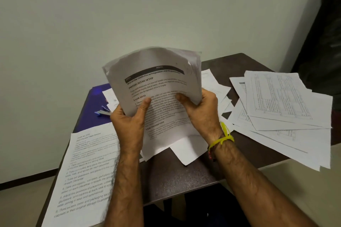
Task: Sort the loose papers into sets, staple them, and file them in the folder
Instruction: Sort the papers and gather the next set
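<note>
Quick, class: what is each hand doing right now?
Left hand: grips the bundle of printed sheets, thumb on the front page.
Right hand: grips the same bundle at its right side.

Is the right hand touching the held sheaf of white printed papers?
Touching. The head view shows the right hand gripping the sheaf of white printed papers at its right edge, thumb across the front page.

A dark brown table (184, 177) stands against a pale wall (129, 14); a black baseboard (25, 180) runs low at left.
</note>
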